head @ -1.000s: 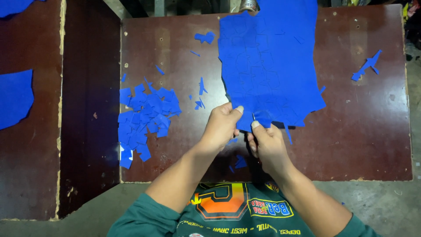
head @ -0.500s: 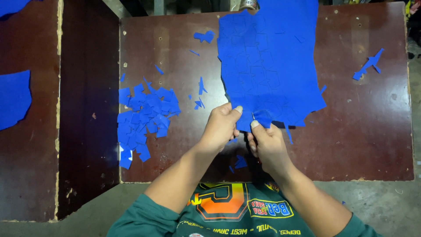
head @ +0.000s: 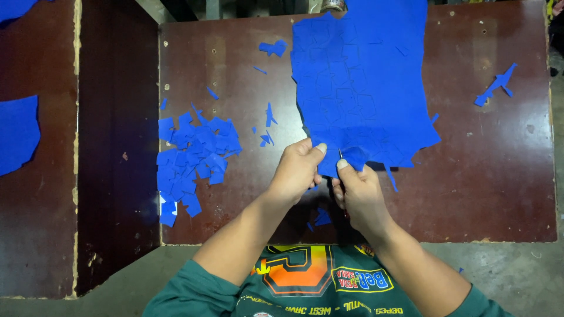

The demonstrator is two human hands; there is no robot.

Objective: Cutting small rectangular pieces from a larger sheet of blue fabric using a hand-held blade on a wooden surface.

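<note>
Left hand (head: 298,170) and right hand (head: 358,194) pinch the blue sheet (head: 361,82); its far edge is cut off.

Free room / obstacles, brown table (head: 505,176):
- Right half: bare exc. blue scrap (head: 496,87) far right.
- Centre, far to near: large blue sheet (head: 361,82) blocks; both hands at its near edge.
- Left: pile of blue squares (head: 194,155); loose bits betw. pile & sheet.
- Near-left corner: open.
</note>
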